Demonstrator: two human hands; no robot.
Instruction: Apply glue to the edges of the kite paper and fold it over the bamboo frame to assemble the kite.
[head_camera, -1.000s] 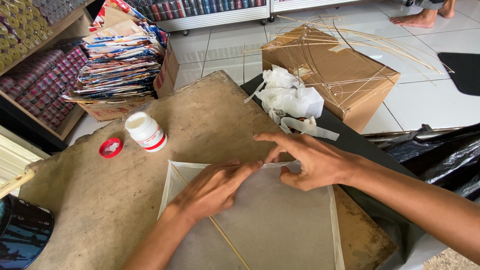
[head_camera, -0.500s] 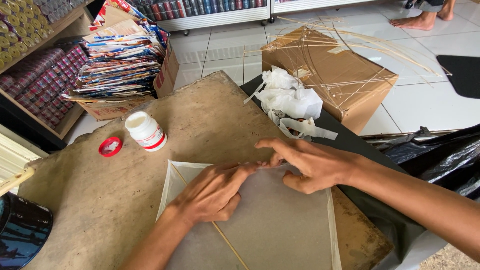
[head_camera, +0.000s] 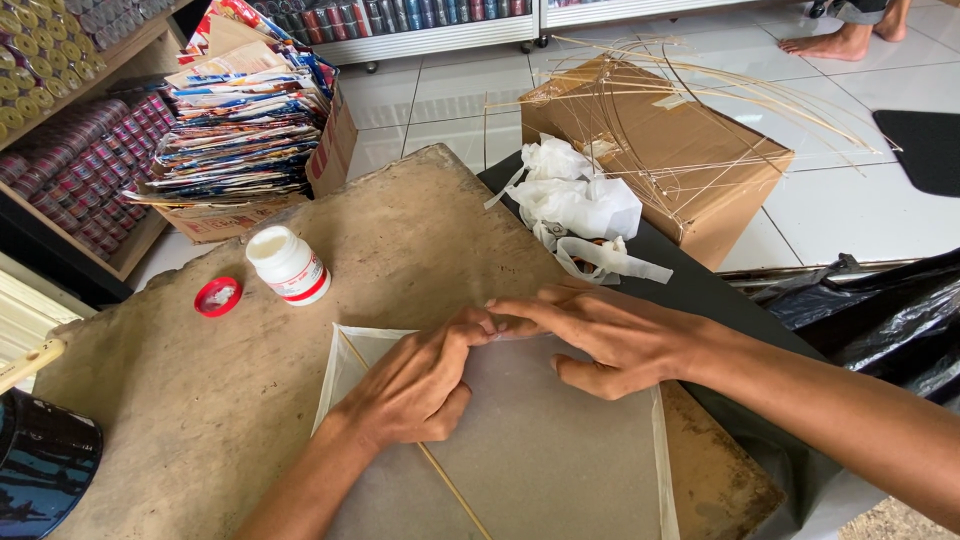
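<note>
A sheet of thin pale paper (head_camera: 540, 450) with a thin bamboo stick (head_camera: 450, 485) lies on a worn brown board (head_camera: 400, 230). My left hand (head_camera: 415, 385) rests flat on the paper, fingers pressing its top edge. My right hand (head_camera: 610, 335) lies beside it, fingertips meeting the left hand's on that same edge. Neither hand grips anything. A white glue bottle (head_camera: 288, 264) stands open on the board to the upper left, its red cap (head_camera: 217, 296) beside it.
Crumpled white paper scraps (head_camera: 575, 205) lie beyond the board. A cardboard box (head_camera: 670, 160) carries thin bamboo frames. A stack of colourful printed sheets (head_camera: 240, 110) stands at the back left, shelves of spools (head_camera: 70, 170) at far left, black plastic (head_camera: 870, 300) at right. Another person's bare foot (head_camera: 830, 42) at top.
Both hands have slid left along the paper's top edge, and the right hand's fingers have flattened and closed up against the left hand's fingertips.
</note>
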